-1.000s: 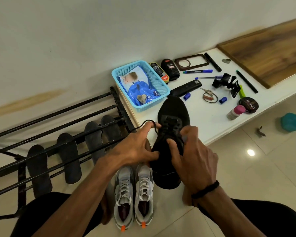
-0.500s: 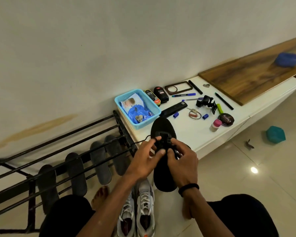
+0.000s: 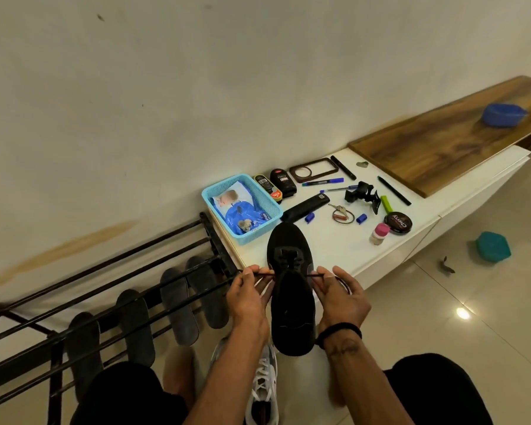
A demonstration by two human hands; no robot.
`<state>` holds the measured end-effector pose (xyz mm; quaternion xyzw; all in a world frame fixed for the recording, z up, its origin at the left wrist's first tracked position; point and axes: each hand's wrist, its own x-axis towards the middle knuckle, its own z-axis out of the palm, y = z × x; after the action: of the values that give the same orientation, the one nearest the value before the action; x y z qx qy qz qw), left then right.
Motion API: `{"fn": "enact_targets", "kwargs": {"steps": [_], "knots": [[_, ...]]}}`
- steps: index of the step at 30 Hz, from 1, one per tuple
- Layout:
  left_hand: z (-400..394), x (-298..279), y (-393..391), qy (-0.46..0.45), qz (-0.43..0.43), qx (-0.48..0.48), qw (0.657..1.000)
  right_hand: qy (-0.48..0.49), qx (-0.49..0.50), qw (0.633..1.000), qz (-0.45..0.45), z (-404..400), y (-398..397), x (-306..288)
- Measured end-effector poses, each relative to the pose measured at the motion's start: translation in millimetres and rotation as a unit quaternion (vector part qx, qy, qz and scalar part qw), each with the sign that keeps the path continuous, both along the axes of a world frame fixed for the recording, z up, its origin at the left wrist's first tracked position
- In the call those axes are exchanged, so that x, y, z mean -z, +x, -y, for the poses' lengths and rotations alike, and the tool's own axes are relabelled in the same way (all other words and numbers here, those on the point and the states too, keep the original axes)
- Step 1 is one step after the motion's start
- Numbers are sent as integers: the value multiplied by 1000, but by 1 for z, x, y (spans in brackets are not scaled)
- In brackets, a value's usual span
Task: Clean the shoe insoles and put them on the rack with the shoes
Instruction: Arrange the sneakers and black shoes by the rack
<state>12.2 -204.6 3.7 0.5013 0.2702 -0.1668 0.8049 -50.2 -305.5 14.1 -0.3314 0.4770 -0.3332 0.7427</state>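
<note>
Pinching: black lace ends, drawn out to either side of the black fabric lace-up shoe [image 3: 291,289]
Shoe: toe on the edge of the white low counter [image 3: 334,240], heel over the floor, between both hands
Left hand [image 3: 249,297]: fingers closed on left lace end
Right hand [image 3: 339,297]: fingers closed on right lace end; black band at wrist
Insoles: four dark flat foam insoles [image 3: 178,305] leaning in the black metal bar rack [image 3: 105,289]
Nearby: grey-white sneakers [image 3: 264,391] on floor below; light-blue plastic basket [image 3: 224,188] on counter behind toe
</note>
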Motion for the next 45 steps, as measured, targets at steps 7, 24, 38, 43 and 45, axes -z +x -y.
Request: {"fn": "enact_targets", "kwargs": {"steps": [7,24,38,43,45], "knots": [[-20,-62,36,145,184,107,966,-171,-83,981,-34,23,2,-62],[1,-261,61,265,483,207,808,-259,-162,947,99,48,32,-260],[35,-305,42,326,563,231,724,-341,-287,891,84,39,31,-326],[39,-302,42,300,555,247,736,-320,-274,903,86,42,31,-324],[39,-301,42,293,542,244,749,-277,-258,922,84,47,29,-310]]}}
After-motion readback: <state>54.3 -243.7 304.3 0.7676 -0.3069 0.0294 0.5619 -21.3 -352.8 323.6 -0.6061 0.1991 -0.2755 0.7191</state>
